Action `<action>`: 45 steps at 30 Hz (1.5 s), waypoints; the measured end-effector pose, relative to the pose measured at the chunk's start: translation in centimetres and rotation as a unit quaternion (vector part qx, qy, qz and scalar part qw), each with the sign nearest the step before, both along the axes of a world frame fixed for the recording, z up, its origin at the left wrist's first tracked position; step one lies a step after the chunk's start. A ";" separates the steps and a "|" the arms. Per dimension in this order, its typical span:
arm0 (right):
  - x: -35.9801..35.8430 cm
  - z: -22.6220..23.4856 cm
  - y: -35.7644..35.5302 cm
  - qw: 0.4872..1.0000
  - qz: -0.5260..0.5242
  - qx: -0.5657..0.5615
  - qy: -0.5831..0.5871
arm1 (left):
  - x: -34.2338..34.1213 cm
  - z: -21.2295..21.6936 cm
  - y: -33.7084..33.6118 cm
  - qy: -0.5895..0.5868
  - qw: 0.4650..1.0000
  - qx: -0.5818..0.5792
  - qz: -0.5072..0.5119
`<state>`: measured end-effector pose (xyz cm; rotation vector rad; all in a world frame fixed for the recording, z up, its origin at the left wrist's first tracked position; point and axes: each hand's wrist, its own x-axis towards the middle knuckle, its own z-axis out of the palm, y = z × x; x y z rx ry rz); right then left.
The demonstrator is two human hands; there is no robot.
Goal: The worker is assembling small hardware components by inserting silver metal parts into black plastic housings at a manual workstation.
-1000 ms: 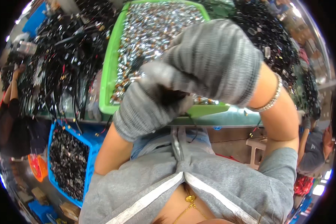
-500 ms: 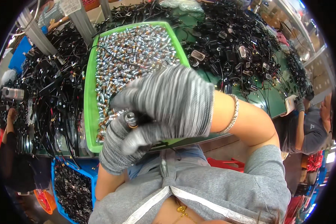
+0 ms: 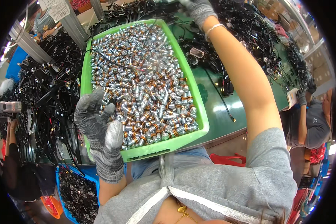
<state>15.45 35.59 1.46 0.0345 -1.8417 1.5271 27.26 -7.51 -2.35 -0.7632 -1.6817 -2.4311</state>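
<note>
A green bin (image 3: 201, 112) full of small silver metal cylinders with orange-brown rings (image 3: 153, 93) stands in front of me. My left hand (image 3: 99, 127), in a grey knitted glove, is at the bin's near left side, thumb and fingers apart. A small dark tip shows by its fingertips; I cannot make out what it is. My right hand (image 3: 199, 11), gloved alike, reaches to the far side of the table at the top edge, beside black cabled parts (image 3: 227, 15). Its fingers are blurred and partly cut off, so any hold is hidden.
Black cables (image 3: 52, 100) heap left of the bin. One black cable (image 3: 218, 95) lies on the green table (image 3: 216, 123). A blue crate (image 3: 69, 207) of small black parts stands below left. Metal posts (image 3: 69, 26) rise at far left. Another person (image 3: 311, 119) works at the right.
My hands were together over the bin with a metal cylinder between them. They have parted: my right hand has gone far forward, while my left has shifted left and opened.
</note>
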 end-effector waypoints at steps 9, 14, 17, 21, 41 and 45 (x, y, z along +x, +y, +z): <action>9.9 1.1 -6.6 0.767 0.146 0.312 -0.540 | 0.8 0.2 -0.9 0.007 0.995 -0.100 -0.014; 10.8 -3.7 -8.2 0.769 -0.054 0.471 -0.429 | 1.0 0.1 -1.1 0.017 0.993 -0.109 -0.045; 12.2 -2.9 -5.7 0.925 -0.085 0.212 -0.304 | 0.9 0.2 -0.6 -0.035 0.989 -0.103 -0.098; 15.9 6.4 -13.0 0.952 -0.084 0.266 -0.124 | 1.7 1.9 -0.8 -0.019 0.991 -0.043 -0.122; 11.4 1.4 -21.0 0.720 0.049 0.609 -0.329 | 1.5 1.6 -1.8 -0.085 0.994 0.000 -0.066; 11.7 0.7 -20.2 0.784 0.024 0.553 -0.283 | 1.6 2.0 -1.7 -0.094 0.993 0.000 -0.072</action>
